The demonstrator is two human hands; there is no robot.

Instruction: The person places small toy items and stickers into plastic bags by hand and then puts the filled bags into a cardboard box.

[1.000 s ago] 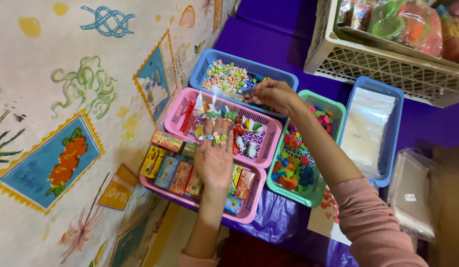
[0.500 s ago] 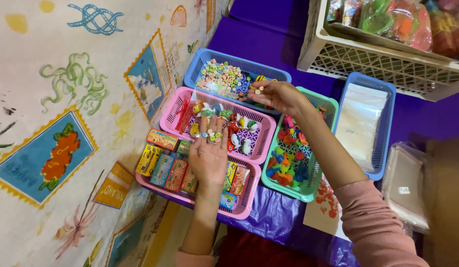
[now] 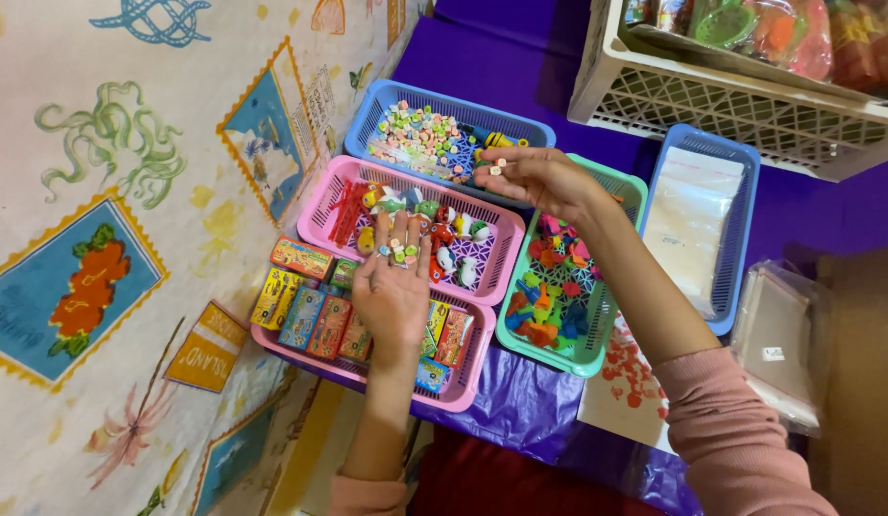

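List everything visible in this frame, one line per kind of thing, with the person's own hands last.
blue basket of small beads: one, blue, top middle, pastel pieces inside.
pink basket of small toys: one, pink, below the bead basket.
pink basket of little boxes: one, pink, nearest the person, colourful boxes in rows.
green basket: one, green, right of the pink ones, bright plastic pieces inside.
blue basket of clear bags: one, blue, far right.
white crate: one, white, top right, wrapped goods inside.
purple cover: purple, under the baskets.
illustrated cloth: cream with pictures, left.
left hand: flat, small beads lying on its fingers.
right hand: pinching small beads.
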